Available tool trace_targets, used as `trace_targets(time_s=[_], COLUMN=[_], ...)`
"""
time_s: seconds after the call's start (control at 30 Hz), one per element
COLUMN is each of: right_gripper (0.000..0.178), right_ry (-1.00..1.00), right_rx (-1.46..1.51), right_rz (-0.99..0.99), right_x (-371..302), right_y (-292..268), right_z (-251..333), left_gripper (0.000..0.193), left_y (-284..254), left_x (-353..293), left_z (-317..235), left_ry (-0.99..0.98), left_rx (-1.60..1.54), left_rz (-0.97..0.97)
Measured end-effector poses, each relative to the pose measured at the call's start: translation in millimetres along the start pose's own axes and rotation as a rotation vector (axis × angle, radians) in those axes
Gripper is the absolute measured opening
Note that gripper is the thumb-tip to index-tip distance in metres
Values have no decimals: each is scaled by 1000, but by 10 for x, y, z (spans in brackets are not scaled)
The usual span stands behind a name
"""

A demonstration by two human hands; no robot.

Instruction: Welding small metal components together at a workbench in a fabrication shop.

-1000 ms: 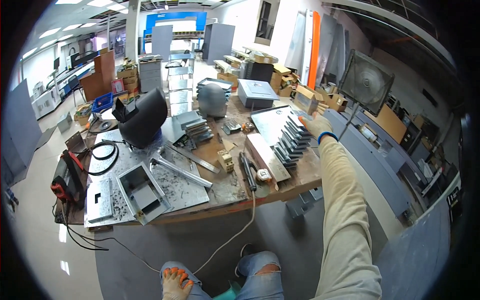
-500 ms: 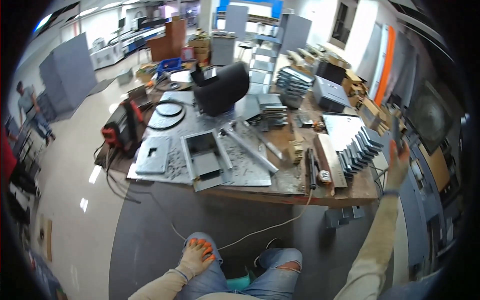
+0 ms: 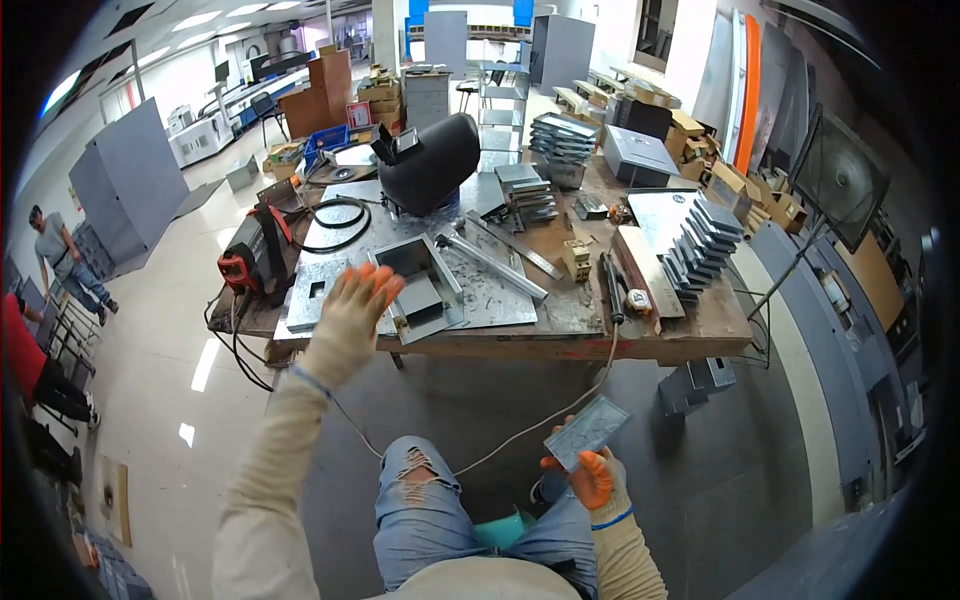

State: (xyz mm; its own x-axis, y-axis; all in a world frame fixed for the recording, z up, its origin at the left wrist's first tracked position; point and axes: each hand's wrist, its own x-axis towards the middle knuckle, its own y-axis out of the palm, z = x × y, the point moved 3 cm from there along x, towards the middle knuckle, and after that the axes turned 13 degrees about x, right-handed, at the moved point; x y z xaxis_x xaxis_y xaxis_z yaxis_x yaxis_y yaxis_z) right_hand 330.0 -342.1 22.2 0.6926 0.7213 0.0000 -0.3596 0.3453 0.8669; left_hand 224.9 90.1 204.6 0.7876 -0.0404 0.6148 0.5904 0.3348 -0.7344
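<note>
My right hand (image 3: 598,480), in a pale glove with orange-coated fingers, grips a flat grey metal plate (image 3: 590,431) in front of the bench, near my right knee. The plate is tilted, and some of my fingers are hidden behind it. My left hand (image 3: 352,318), gloved the same way, is raised by the bench's front edge with its fingers stretched forward. In the picture it lies between an open metal box (image 3: 447,270) and a flat metal panel with a square hole (image 3: 300,305), covering part of both. Whether it touches either I cannot tell.
A black welding helmet (image 3: 430,165), metal strips (image 3: 495,265), a tape measure (image 3: 638,300) and a row of bent metal pieces (image 3: 705,245) are on the bench. A red-and-black machine (image 3: 250,250) stands left. A cable (image 3: 540,430) hangs in front. Two people are far left.
My right hand has come from beyond the bench's right end down to near my knee, carrying the plate. My left hand has lifted off my left knee and reached forward to the bench.
</note>
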Motion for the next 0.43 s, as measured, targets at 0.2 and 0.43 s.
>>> trace_targets(time_s=[0.2, 0.43], right_gripper=[78, 79], right_ry=[-31, 162], right_rx=[-102, -134], right_rz=[10, -85], right_x=[36, 156], right_y=[344, 147], right_z=[8, -154], left_gripper=[49, 50], left_y=[430, 743], left_x=[444, 695], left_z=[301, -108], left_ry=[335, 394], left_rx=[239, 268], left_rz=[503, 1128])
